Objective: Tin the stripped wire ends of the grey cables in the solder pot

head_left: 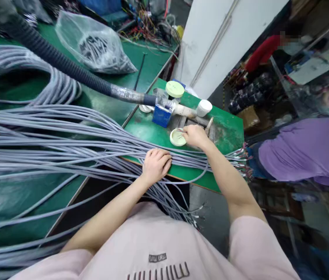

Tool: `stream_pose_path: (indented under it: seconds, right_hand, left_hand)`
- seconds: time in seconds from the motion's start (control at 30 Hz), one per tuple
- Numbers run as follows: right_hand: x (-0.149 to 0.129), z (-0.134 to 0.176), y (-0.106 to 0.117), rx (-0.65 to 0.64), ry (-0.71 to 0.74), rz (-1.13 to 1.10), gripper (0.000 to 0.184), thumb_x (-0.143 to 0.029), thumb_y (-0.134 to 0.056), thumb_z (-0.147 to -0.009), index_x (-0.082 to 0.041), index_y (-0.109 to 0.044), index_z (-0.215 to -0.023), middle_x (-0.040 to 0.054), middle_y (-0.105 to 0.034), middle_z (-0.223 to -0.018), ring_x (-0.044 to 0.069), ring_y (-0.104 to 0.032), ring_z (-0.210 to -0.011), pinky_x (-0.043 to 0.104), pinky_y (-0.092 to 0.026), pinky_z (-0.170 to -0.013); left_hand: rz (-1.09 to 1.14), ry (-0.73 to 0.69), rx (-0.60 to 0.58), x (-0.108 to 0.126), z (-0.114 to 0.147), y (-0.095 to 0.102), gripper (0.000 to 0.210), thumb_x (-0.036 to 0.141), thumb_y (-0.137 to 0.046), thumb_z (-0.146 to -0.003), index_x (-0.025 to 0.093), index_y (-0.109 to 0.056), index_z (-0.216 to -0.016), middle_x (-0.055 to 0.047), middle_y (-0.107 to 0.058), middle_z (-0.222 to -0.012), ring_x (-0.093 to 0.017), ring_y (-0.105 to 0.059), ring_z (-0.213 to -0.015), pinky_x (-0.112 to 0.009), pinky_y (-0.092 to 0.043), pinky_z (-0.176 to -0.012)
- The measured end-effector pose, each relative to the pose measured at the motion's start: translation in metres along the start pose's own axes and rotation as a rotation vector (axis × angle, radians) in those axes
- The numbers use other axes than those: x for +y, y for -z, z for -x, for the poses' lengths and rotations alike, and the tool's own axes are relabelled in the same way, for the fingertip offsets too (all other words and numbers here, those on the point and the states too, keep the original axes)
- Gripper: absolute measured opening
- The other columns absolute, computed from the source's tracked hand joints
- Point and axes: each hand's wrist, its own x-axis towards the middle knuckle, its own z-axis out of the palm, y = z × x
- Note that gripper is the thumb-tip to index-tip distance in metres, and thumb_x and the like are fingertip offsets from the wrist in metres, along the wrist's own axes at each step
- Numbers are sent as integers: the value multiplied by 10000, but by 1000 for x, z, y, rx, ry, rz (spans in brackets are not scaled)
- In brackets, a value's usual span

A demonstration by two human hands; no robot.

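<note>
My right hand (195, 135) is closed on the end of a grey cable, thin wire ends poking out past the fingertips over a shallow pale dish (177, 137). I cannot tell whether the wires touch what is inside. One grey cable (198, 178) curves up towards the right wrist. My left hand (156, 166) lies over a thick bundle of grey cables (114, 146), its fingers curled round some of them. The bundle runs along the front of the green bench, and its stripped ends (242, 159) fan out at the right edge.
Above the dish, a black ribbed hose (74, 72) leads to a blue box (161, 116). Beside them stand a yellow-green lid (175, 89) and a white cup (204, 107). A plastic bag (94, 46) lies behind. At right is a person in a purple top (304, 149).
</note>
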Motion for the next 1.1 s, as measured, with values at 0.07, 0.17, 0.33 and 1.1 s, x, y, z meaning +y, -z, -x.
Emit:
stream_pose_path:
  seconds: [0.07, 0.17, 0.33, 1.1]
  right_hand:
    - [-6, -2, -1, -29, -27, 16, 335, -287, -437, -887, -130, -691, -1037, 191, -711, -1073, 339, -658, -1041, 394, -506, -828]
    - [-14, -4, -2, -61, -57, 30, 337, -273, -437, -891, -117, -683, -1061, 206, -703, -1090, 323, -659, -1038, 373, -499, -831]
    - [-14, -2, 2, -52, -63, 33, 336, -269, -432, -892, -115, -687, -1048, 205, -708, -1070, 318, -669, -1003, 365, -492, -809]
    - [81, -31, -32, -70, -457, -103, 310, -269, -500, -847, -139, -722, -1021, 184, -698, -1121, 284, -644, -1065, 337, -484, -863]
  left_hand:
    - [9, 8, -8, 0, -1, 0, 130, 235, -554, -882, 198, -664, -941, -42, -719, -981, -195, -607, -934, -382, -398, -902]
    - [19, 16, -17, 0, -2, 1, 137, 234, -548, -884, 203, -666, -947, -43, -720, -983, -196, -609, -943, -386, -394, -915]
    - [16, 17, -15, 0, -1, 1, 135, 234, -546, -888, 198, -663, -942, -39, -720, -987, -197, -609, -942, -385, -392, -927]
    - [8, 23, -23, -1, -1, 0, 130, 230, -565, -875, 207, -669, -950, -39, -721, -994, -203, -606, -939, -389, -395, -913]
